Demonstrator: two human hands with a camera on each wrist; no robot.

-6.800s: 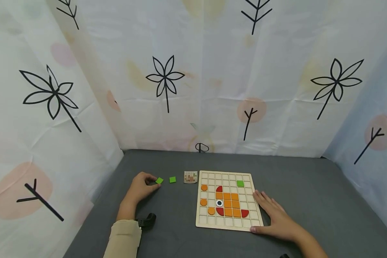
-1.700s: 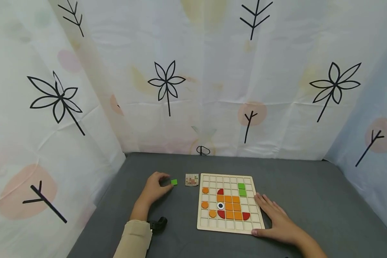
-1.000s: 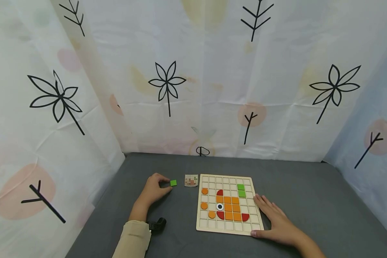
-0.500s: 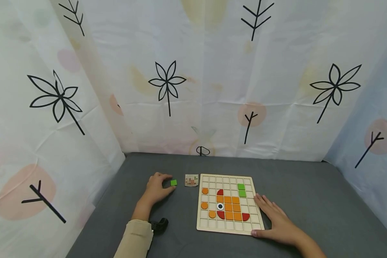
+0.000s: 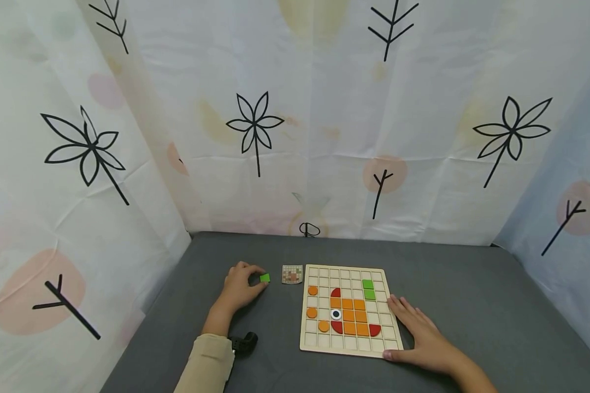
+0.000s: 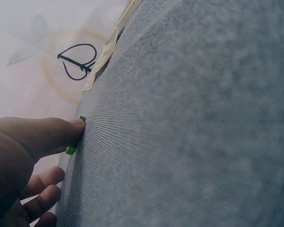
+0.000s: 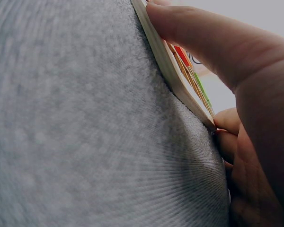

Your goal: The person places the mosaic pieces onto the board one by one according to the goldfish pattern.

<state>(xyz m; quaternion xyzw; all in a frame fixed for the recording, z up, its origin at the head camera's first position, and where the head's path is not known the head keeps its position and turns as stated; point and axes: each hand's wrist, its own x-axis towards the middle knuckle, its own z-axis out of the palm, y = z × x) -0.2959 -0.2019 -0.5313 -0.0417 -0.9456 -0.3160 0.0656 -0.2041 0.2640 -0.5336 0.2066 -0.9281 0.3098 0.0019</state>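
Note:
Thumb and index finger of my left hand [image 5: 239, 286] pinch a small green square tile [image 5: 265, 278] lying left of the board. In the left wrist view the thumb covers the middle of that tile [image 6: 71, 150], so green shows at either end. My right hand [image 5: 425, 341] rests against the wooden grid board [image 5: 319, 342], its thumb at the near right corner and its straight fingers along the right edge. On the board lie orange squares [image 5: 348, 316], orange discs [image 5: 323, 326], red quarter-rounds [image 5: 375, 330], a white eye piece [image 5: 336, 314] and two green squares [image 5: 369, 289].
A small pattern card [image 5: 292, 274] lies between the left hand and the board. Grey cloth [image 5: 452, 273] covers the table. Printed fabric curtains [image 5: 324, 180] stand behind it and at both sides. A black strap device [image 5: 245, 344] sits on the left wrist.
The first green tile from the left hand now lies on the board below the other green one. The left hand has moved right and closed its fingertips on another tile. Right hand stays put.

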